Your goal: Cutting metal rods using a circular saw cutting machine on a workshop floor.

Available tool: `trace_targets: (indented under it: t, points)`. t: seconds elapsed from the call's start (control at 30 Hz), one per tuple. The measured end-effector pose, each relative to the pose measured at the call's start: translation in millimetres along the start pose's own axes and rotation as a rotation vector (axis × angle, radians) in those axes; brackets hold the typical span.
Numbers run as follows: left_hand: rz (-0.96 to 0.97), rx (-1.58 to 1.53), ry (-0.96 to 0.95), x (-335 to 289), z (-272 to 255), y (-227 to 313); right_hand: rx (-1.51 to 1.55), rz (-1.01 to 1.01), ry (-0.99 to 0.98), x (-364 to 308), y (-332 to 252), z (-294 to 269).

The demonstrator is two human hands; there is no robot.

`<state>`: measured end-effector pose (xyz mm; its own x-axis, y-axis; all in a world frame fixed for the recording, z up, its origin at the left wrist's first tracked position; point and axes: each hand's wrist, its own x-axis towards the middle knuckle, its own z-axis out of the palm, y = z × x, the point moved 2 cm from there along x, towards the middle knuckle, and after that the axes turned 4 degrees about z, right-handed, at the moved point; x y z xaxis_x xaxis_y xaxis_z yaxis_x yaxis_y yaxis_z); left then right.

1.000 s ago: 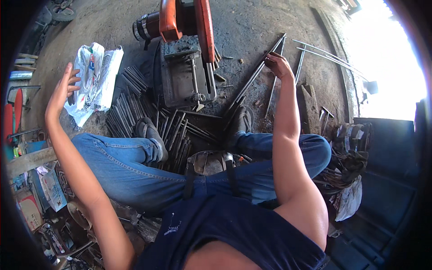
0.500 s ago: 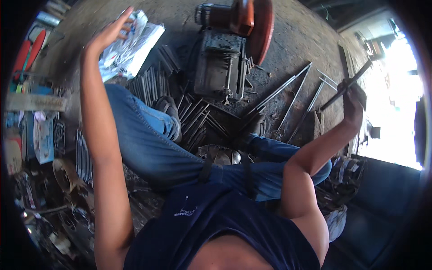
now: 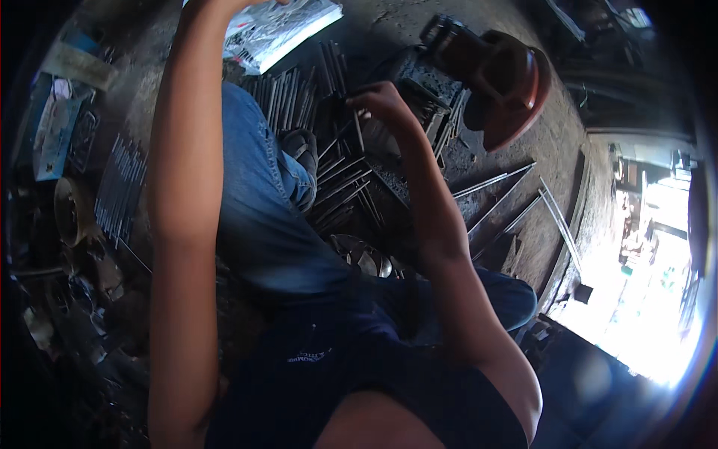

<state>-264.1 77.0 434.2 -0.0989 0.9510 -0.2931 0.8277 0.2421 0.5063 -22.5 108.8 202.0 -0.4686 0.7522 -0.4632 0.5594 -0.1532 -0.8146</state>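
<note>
My left hand [image 3: 233, 4] is mostly cut off by the upper edge, over a white plastic-wrapped packet [image 3: 288, 31]. Its fingers barely show, so whether it touches the packet is unclear. My right hand [image 3: 385, 103] is in front of a dark metal machine [image 3: 428, 88] on the floor, with curled fingers around a metal bar [image 3: 359, 135]. Only a short length of that bar shows below the fingers. Beneath and to the left lie dark metal bars [image 3: 292, 97] in a row, and more loose bars [image 3: 344, 185] rest near my sandalled foot [image 3: 301, 150].
An orange-red motor unit with a round guard [image 3: 516, 90] stands at the upper right. Thin metal rods [image 3: 497, 179] lie spread on the floor to the right. Another bundle of rods [image 3: 120, 187] sits at the left, near a rusty ring [image 3: 73, 212]. Bright daylight enters at the right.
My right hand has swung from the far right in to the middle with the metal bar. My left hand has moved up toward the picture's edge. The whole view has turned and shifted.
</note>
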Motion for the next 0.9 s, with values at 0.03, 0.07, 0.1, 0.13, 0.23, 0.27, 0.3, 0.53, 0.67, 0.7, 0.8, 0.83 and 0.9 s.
trace_targets:
  t: [0.03,0.07,0.1,0.13,0.23,0.27,0.3,0.53,0.67,0.7,0.8,0.83,0.9]
  points:
    - [0.037,0.018,0.049,-3,-2,-1,0.009,0.023,-0.015,34,7,3]
    - [0.073,0.036,0.100,-7,-4,-2,-0.026,0.104,0.008,67,15,4]
    - [0.109,0.055,0.151,-9,-5,-3,-0.023,0.146,-0.023,99,21,4]
    - [0.103,0.027,0.122,-11,-6,-6,-0.052,0.223,-0.023,126,28,2]
    - [0.160,-0.034,0.066,-19,-11,-13,-0.209,0.298,0.086,194,44,1]
    - [0.134,-0.017,0.062,-16,-14,-14,-0.242,0.308,0.093,210,48,0]
    - [0.108,-0.001,0.056,-17,-19,-13,-0.286,0.331,0.114,224,51,-1]
    - [0.071,0.108,0.012,-1,-29,-36,-0.460,0.420,0.120,281,63,9]
    - [0.060,0.094,0.041,2,-27,-48,-0.535,0.452,0.130,304,78,15]
    - [0.009,0.088,-0.010,2,-27,-47,-0.549,0.450,0.139,310,83,16]
    - [-0.126,0.104,-0.051,4,-30,-43,-0.578,0.441,0.157,323,95,17]
    - [-0.160,0.110,-0.055,4,-29,-42,-0.575,0.439,0.156,326,98,17]
    - [-0.119,0.125,-0.015,-3,-28,-37,-0.560,0.444,0.163,329,101,16]
